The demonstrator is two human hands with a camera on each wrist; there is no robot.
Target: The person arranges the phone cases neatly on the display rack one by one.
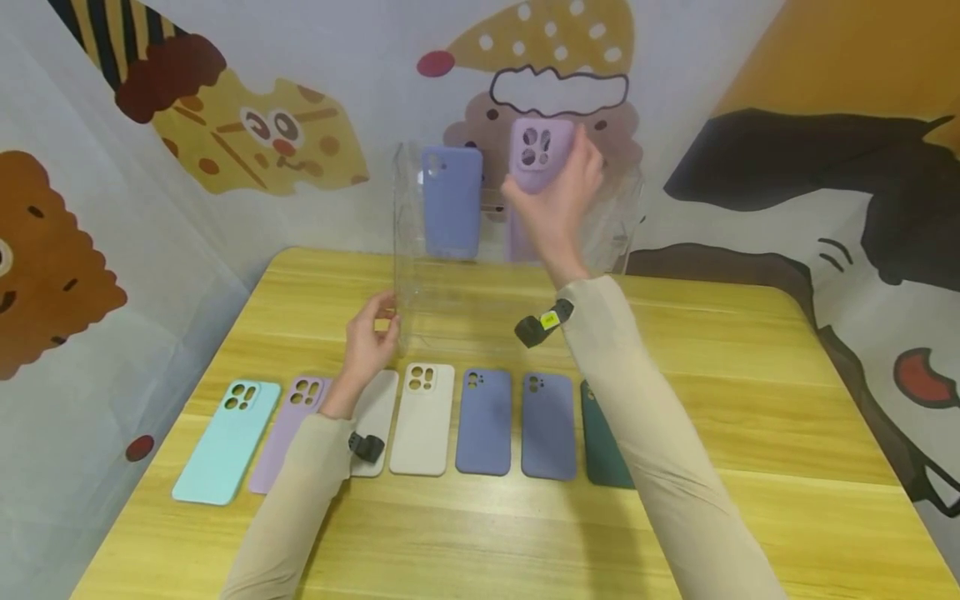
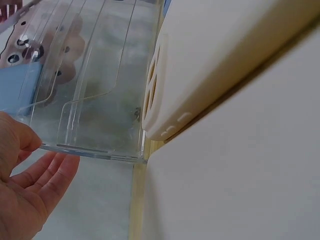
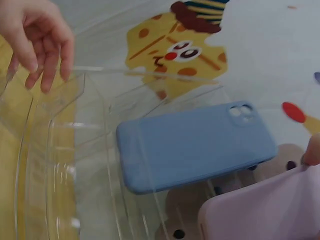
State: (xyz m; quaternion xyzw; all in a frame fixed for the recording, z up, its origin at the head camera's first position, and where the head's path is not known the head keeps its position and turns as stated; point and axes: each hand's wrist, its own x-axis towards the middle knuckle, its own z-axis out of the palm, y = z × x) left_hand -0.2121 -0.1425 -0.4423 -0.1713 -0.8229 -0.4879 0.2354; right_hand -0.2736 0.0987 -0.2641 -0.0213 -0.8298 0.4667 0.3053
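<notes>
In the head view my right hand (image 1: 558, 200) grips a light purple phone case (image 1: 538, 158) by its sides, camera cutouts up, at the clear tiered stand. Part of that case is hidden behind the hand. My left hand (image 1: 366, 346) pinches the near left edge of the clear plastic stand (image 1: 400, 242); the left wrist view shows thumb and fingers on either side of the panel edge (image 2: 95, 153). A periwinkle-blue phone case (image 1: 453, 204) leans upright in the stand, left of the purple one. In the right wrist view the purple case (image 3: 265, 210) is beside the blue case (image 3: 195, 147).
Along the table (image 1: 465, 542) lies a row of phone cases: mint (image 1: 227, 446), purple (image 1: 285, 437), off-white (image 1: 378, 408), cream (image 1: 422, 425), two blue-grey ones (image 1: 483, 425) and a dark green one (image 1: 603, 450) partly under my right sleeve. A cartoon-printed cloth (image 1: 300, 217) hangs behind.
</notes>
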